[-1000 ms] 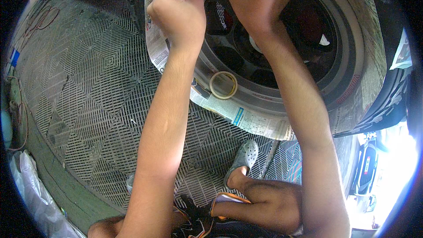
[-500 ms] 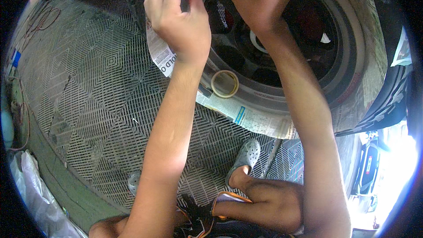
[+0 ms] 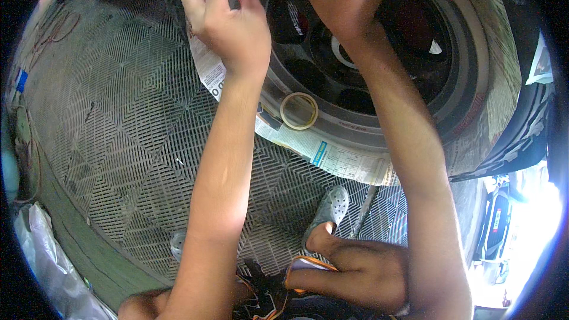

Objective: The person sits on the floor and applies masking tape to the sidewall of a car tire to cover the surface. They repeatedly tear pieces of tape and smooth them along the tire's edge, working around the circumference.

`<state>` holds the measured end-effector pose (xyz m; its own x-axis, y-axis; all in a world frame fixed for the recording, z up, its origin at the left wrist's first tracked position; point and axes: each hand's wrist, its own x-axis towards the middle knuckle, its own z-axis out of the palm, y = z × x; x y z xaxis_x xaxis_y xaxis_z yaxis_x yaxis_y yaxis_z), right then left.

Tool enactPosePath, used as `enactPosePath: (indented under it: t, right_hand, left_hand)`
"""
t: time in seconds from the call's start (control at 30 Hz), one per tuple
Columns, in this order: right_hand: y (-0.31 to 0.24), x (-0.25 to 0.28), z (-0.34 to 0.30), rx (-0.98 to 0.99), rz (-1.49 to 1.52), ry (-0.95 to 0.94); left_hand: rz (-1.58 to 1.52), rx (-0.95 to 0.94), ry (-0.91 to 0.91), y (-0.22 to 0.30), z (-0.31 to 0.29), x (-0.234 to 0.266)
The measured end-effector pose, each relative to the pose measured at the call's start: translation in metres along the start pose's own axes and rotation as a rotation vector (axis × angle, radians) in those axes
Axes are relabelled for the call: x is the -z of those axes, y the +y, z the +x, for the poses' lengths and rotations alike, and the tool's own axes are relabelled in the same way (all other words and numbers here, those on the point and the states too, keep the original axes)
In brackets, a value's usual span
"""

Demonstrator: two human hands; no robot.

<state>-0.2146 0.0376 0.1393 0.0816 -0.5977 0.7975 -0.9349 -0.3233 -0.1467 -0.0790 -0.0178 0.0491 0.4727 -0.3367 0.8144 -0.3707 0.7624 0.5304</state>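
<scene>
A wheel rim (image 3: 332, 106) with dark spokes fills the upper right, its tyre wrapped in newspaper (image 3: 349, 166). My left hand (image 3: 231, 29) is at the rim's upper left, with thumb and fingers pinched together on what looks like the edge of the newspaper. Over the upper part of the rim, my right hand (image 3: 347, 0) has its fingers curled. The top border of the picture cuts off their tips, so what they hold is hidden. A roll of masking tape (image 3: 284, 111) rests at the lower left of the rim, apart from both hands.
Beneath me is a grey slatted floor (image 3: 136, 112). My foot in a grey clog (image 3: 335, 206) stands below the wheel. Crumpled plastic sheeting (image 3: 44, 255) lies at the lower left, and a reddish hose (image 3: 62, 28) at the far left. Dark bodywork (image 3: 521, 136) borders the wheel on the right.
My left hand has shifted slightly left and up, and its fingertips now sit against the newspaper's edge. My right hand has barely moved.
</scene>
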Motion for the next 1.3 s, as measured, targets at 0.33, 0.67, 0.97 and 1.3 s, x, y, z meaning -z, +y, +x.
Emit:
enactPosePath:
  t: [0.33,0.67,0.97,1.3]
  right_hand:
    - [0.001,0.001,0.001,0.013,0.006,0.031]
    - [-0.006,-0.002,0.003,0.058,-0.065,0.017]
    - [-0.012,-0.010,0.020,0.521,-0.175,0.342]
    - [-0.016,-0.016,0.009,0.349,-0.217,0.274]
  left_hand:
    - [0.007,0.092,0.017,0.017,0.009,-0.010]
    - [0.008,0.097,-0.010,0.003,0.010,-0.026]
    - [-0.056,0.111,-0.001,-0.009,0.006,-0.028]
    - [-0.009,0.177,-0.119,-0.004,0.013,-0.021]
